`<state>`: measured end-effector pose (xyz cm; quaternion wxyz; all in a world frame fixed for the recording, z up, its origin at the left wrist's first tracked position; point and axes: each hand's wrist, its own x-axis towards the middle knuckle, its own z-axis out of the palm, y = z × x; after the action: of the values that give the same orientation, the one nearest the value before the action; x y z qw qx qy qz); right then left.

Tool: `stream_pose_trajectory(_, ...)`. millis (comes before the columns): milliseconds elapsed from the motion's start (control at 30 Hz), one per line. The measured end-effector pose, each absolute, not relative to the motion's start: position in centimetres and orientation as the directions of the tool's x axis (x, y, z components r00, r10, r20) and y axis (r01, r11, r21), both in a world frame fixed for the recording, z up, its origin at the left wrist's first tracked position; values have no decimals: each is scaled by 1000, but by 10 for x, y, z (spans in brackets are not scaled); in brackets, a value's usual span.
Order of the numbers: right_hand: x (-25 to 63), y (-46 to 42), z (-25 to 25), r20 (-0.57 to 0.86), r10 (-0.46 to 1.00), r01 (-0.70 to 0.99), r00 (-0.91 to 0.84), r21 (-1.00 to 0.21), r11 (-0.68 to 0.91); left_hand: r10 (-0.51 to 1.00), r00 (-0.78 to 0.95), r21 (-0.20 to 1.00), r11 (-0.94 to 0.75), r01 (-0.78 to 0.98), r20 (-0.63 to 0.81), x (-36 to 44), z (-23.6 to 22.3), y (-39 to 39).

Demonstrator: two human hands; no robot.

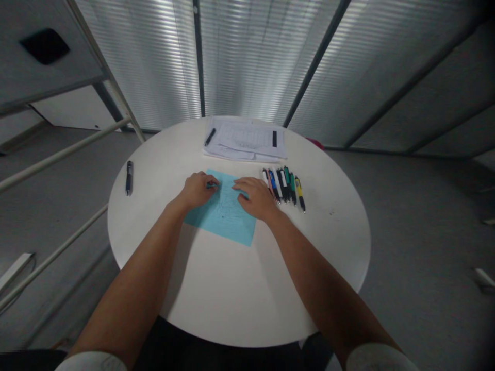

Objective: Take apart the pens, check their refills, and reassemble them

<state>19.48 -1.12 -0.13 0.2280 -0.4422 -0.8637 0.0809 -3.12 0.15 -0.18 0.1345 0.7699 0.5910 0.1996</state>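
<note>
A light blue sheet of paper with dark writing lies slightly turned on the white round table. Over its upper left part, my left hand is closed around a dark pen, most of which the fingers hide. My right hand rests at the sheet's right side, fingers apart and holding nothing. Just right of that hand lies a row of several pens with white, blue, black, green and yellow bodies.
Behind the blue sheet is a stack of white printed papers with a black pen on it. Another dark pen lies near the left edge of the table. A pale metal frame stands at left.
</note>
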Motion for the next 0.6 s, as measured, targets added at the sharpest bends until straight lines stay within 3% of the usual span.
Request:
stream_pose_trajectory(367, 193, -19, 10, 251, 786, 743, -564, -261, 616, 937, 269, 475, -344, 810, 222, -37, -6, 5)
stream_pose_trajectory(600, 194, -18, 5, 299, 730, 637, -614, -358, 683, 930, 245, 681, -368, 633, 274, -27, -10, 4)
